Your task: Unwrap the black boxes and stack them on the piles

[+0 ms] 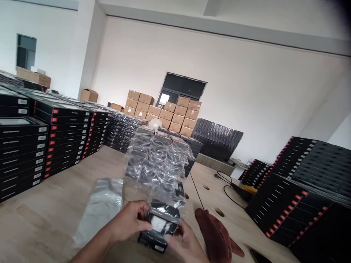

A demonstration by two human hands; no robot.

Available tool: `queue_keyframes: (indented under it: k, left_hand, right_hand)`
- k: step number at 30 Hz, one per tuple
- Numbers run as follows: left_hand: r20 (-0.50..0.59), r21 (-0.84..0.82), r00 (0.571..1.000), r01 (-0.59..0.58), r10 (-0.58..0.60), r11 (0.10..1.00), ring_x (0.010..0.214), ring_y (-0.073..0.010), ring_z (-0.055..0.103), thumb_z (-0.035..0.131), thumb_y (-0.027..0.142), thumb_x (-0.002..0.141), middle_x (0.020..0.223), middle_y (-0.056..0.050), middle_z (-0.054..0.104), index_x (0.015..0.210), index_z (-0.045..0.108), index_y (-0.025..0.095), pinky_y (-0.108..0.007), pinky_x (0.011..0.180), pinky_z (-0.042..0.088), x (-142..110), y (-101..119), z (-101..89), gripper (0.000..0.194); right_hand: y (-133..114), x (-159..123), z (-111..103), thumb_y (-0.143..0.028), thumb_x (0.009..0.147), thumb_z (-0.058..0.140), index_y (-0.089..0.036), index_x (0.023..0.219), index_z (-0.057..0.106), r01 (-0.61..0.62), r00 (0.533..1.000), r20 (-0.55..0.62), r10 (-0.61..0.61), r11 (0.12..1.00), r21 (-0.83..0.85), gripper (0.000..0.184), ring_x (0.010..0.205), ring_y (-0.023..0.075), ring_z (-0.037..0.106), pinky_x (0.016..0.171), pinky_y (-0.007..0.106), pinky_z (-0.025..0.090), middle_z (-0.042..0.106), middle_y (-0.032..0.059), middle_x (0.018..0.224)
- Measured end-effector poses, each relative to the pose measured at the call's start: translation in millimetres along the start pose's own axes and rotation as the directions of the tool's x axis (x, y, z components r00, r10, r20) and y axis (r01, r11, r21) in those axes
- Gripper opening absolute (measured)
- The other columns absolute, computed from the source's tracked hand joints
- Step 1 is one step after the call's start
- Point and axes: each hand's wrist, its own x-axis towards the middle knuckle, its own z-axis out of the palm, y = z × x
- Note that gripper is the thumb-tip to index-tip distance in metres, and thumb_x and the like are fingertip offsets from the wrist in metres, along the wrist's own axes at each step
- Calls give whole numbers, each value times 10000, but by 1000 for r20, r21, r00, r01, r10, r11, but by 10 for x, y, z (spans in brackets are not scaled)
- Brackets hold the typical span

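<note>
Hands: two, both yours; your left hand (pixel 134 221) grasps the left side of the black box (pixel 161 222), thumb on its near face, and your right hand (pixel 185 239) grips its lower right corner.
Box in hand: one, tilted, bottom centre of the frame, with clear film over it; whether the dark edge below it is a second box, you cannot tell.
Room to your left: the wood tabletop (pixel 55 212) shows between the clear bags (pixel 101 204), just beside your left forearm, and the box stacks (pixel 65 138) along the left edge.
Room to your right: the tabletop runs past the brown cloth (pixel 218 233), near your right hand, toward the box pile (pixel 290 208) at lower right.
Ahead of you: the film-wrapped stack (pixel 161 157) stands close beyond the box, mid-frame.
Table seam: one, slanting down right of the wrapped stack; you can count three holes (pixel 219 212) near it.
Cable: one black cable (pixel 227 180), curling right of centre.
Fan: one white fan (pixel 155 124), above the wrapped stack.
Cartons: more than ten brown cartons (pixel 166 114), upper middle; overlap hides your exact count.
</note>
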Motion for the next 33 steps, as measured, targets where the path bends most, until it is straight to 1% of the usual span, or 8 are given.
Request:
queue_keyframes:
  k: [4, 13, 17, 21, 23, 26, 30, 33]
  left_hand:
    - [33, 55, 994, 98, -100, 994, 592, -105, 463, 714, 191, 558, 634, 56, 524, 790, 577, 144, -193, 523, 303, 33, -181, 2, 274]
    - [56, 367, 980, 159, -192, 917, 725, -217, 610, 731, 156, 484, 787, -4, 690, 853, 693, 161, -241, 588, 399, 2, -285, 52, 371]
    - [71, 403, 981, 135, -179, 905, 724, -222, 623, 717, 152, 501, 795, 7, 706, 848, 708, 178, -242, 582, 403, -1, -308, 63, 347]
    - [98, 438, 991, 40, -91, 898, 723, -201, 602, 756, 225, 514, 825, 18, 692, 822, 703, 200, -233, 595, 395, -55, -213, 46, 314]
    - [93, 439, 996, -27, -16, 898, 734, -185, 588, 763, 302, 554, 838, 17, 674, 825, 693, 200, -220, 599, 385, -78, -120, 64, 297]
    - [58, 396, 996, -87, 70, 914, 708, -149, 580, 649, 404, 745, 772, 22, 660, 851, 682, 198, -201, 586, 365, -79, -5, 125, 234]
    - [48, 541, 978, -197, 204, 818, 729, -147, 586, 671, 467, 758, 793, 9, 664, 823, 661, 197, -214, 632, 353, -63, 9, 185, 278]
    - [133, 644, 951, -296, 278, 705, 763, -158, 591, 714, 514, 712, 850, 5, 655, 831, 638, 213, -224, 632, 338, -81, -17, 184, 332]
  right_hand:
    - [4, 29, -64, -436, 762, 661, -211, 1109, 629, -5, 1000, -26, 4, 998, -55, 414, 933, 256, 607, 882, 389, 453, 681, 86, 1024]
    - [231, 33, 77, -388, 649, 764, -199, 1113, 640, -106, 972, 218, 82, 990, 98, 516, 1074, 313, 589, 995, 466, 384, 671, 101, 1115]
    - [55, 0, 96, -295, 594, 797, -220, 1081, 656, -128, 981, 165, 106, 983, 131, 513, 1136, 322, 556, 992, 457, 395, 666, 87, 1149]
    - [-45, 11, 31, -389, 654, 764, -208, 995, 679, -76, 993, -75, 90, 981, 177, 396, 1090, 287, 587, 974, 408, 423, 684, 88, 1113]
    - [-23, 55, -19, -431, 650, 762, -208, 944, 687, -48, 956, -262, 128, 955, 292, 377, 1007, 270, 626, 915, 375, 467, 715, 71, 1018]
    - [78, 119, -102, -445, 610, 782, -201, 959, 668, 1, 829, -472, 301, 842, 540, 440, 862, 254, 670, 788, 358, 526, 736, 33, 885]
    - [170, 122, -130, -424, 614, 775, -158, 964, 654, -14, 712, -495, 499, 714, 700, 456, 733, 239, 687, 665, 336, 549, 735, 22, 786]
    - [126, 91, -30, -420, 596, 785, -155, 905, 658, -77, 720, -438, 537, 690, 719, 426, 687, 239, 689, 606, 318, 547, 732, 15, 736]
